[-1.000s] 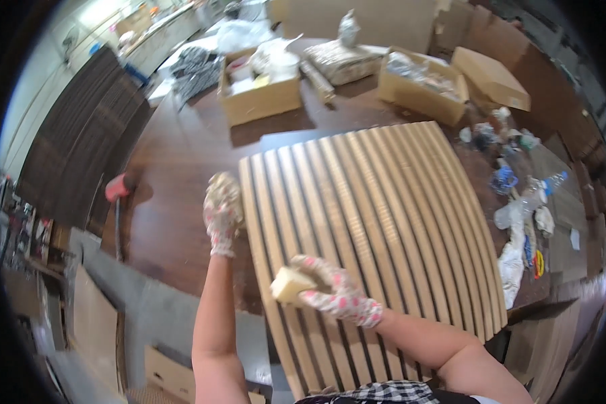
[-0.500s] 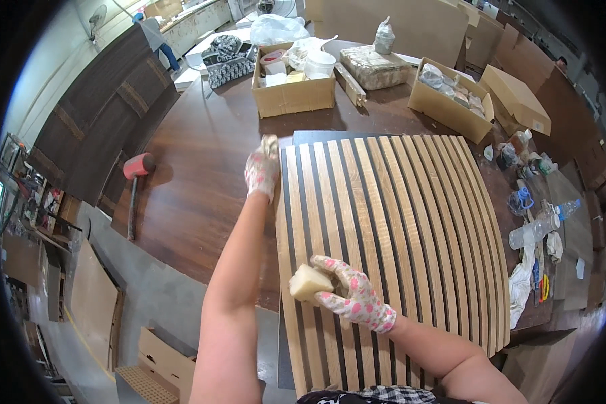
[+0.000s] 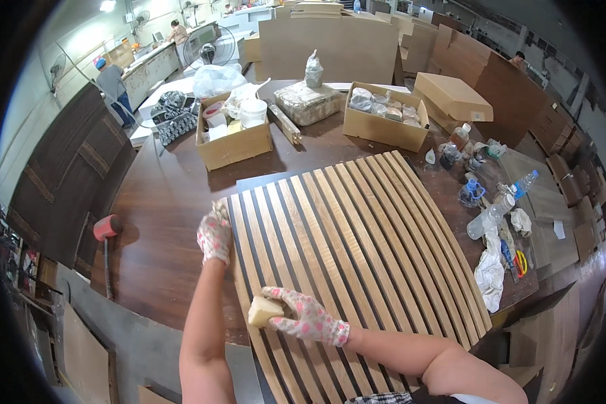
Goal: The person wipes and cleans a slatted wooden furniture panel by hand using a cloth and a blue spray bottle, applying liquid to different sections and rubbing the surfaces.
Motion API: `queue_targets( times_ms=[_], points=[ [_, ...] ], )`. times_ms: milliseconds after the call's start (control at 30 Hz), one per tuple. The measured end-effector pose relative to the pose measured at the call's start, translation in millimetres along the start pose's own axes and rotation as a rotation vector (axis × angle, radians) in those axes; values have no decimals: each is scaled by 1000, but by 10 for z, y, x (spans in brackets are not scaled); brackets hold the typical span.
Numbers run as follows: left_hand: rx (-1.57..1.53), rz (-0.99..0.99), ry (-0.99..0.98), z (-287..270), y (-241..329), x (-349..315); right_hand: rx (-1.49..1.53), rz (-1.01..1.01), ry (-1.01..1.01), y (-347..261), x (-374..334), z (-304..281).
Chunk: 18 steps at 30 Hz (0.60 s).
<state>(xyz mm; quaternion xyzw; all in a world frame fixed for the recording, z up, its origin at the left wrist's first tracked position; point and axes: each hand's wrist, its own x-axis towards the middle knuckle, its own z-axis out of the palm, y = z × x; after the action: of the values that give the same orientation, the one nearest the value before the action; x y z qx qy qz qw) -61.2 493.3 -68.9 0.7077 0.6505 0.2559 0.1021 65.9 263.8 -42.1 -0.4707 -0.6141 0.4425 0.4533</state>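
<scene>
A slatted wood panel (image 3: 357,229), light strips over a dark backing, lies across the brown table. My right hand (image 3: 310,318), in a white glove with pink spots, is closed around a pale yellow sponge block (image 3: 265,311). It holds the block over the panel's left strips; whether the block touches them is hard to see. At the panel's far left corner, my left hand (image 3: 214,236), gloved alike, has its fingers closed on the panel's edge. The soiled fingertips point away from me, and part of the grip is hidden.
A red-headed mallet (image 3: 106,227) lies at left on the table (image 3: 161,222). Behind the panel stand two filled cardboard boxes (image 3: 239,149) and a wrapped block (image 3: 308,104). Bottles (image 3: 489,219), a white cloth (image 3: 490,273) and yellow-handled scissors (image 3: 520,262) lie at right. Two people work farther back.
My view has swung up and to the right, so the scene sits lower and further left. Both hands keep their grips, with the sponge block still over the left strips.
</scene>
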Motion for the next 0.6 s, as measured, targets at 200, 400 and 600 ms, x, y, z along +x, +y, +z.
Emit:
queue_targets(
  times_ms=[200,400,600],
  points=[
    [286,-35,-186,-535,162,-1045,-35,-90,34,114,36,8],
    [450,95,-306,-1018,271,-2321,88,-81,49,109,96,-92],
    [387,178,-365,-1585,99,-3805,277,-31,13,60,146,-64]
  ],
)
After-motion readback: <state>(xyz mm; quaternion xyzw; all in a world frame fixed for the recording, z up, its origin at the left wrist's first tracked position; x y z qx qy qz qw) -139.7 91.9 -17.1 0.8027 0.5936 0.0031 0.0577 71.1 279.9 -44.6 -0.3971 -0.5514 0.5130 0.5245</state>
